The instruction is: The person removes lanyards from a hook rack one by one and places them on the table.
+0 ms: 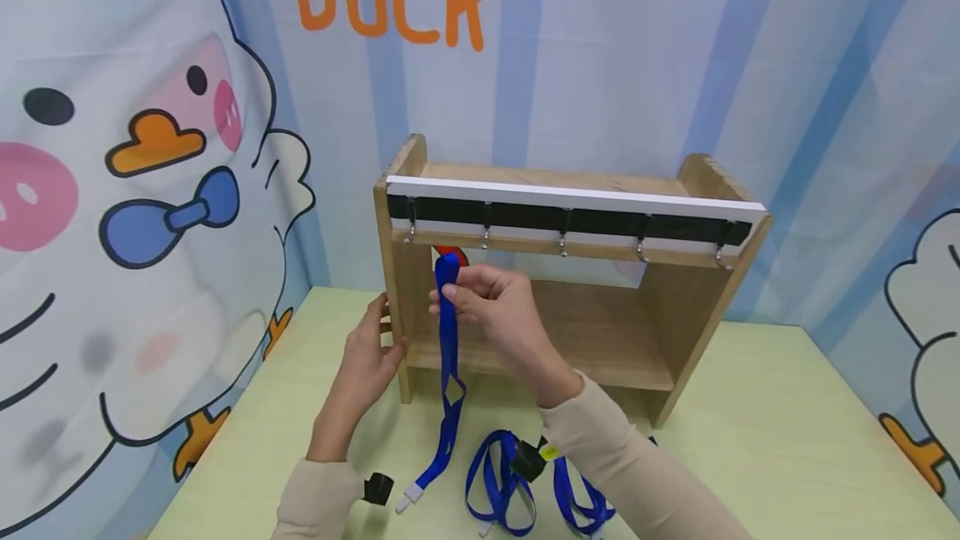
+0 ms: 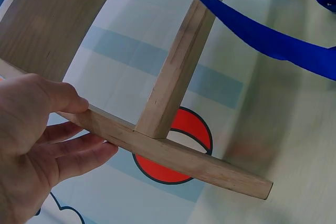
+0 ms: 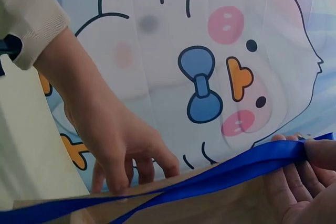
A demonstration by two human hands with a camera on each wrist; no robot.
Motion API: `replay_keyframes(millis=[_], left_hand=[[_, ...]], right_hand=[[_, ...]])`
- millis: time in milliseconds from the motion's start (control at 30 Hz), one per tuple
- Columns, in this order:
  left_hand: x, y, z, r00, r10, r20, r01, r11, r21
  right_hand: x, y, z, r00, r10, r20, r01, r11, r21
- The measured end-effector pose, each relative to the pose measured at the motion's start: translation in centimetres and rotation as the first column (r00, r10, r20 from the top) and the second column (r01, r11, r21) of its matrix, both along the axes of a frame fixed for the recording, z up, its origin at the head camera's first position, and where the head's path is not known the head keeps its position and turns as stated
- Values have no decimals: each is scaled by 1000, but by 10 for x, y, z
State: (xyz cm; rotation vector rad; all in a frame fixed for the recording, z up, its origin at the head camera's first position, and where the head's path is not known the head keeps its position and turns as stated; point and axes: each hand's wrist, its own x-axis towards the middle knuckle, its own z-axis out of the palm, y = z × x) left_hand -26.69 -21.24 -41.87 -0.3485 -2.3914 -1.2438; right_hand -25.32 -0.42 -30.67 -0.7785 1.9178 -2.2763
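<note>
My right hand (image 1: 504, 313) pinches a blue lanyard (image 1: 448, 340) near its upper loop, between thumb and fingers. The strap hangs down in front of the wooden rack (image 1: 651, 340), with a white clip (image 1: 408, 497) at its lower end. Just above the loop is the leftmost metal hook (image 1: 410, 223) on the rack's black strip. My left hand (image 1: 367, 361) holds the rack's left side panel. In the left wrist view, its thumb and fingers lie on opposite sides of the panel's edge (image 2: 126, 139).
Several more hooks line the black strip (image 1: 603, 223) to the right. Two coiled blue lanyards, one nearer the middle (image 1: 489, 490) and one further right (image 1: 573, 511), lie on the pale table (image 1: 780, 440) before the rack. Behind stands a printed duck curtain (image 1: 615, 48).
</note>
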Motion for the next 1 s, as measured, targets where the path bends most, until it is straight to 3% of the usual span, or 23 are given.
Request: replay_keyframes(millis=[233,567,800,1000], left_hand=[[1,0,0,1000,7,14,-7,1000,-4],[-1,1,-1,997,-17,-69,17,1000,-1],[-1,1,-1,1000,0,-18,0,1000,6],[-1,-1,-1,1000,1,-11,-1,1000,14]], right_hand=[[13,-13,-9,995,-35,90,33,999,23],[28,-24,-34,982,-13,190,20,999,-36],[34,-27,-62,964,-44,262,57,997,-43],[39,-26,-82,935,-58,349,76,996,-38]])
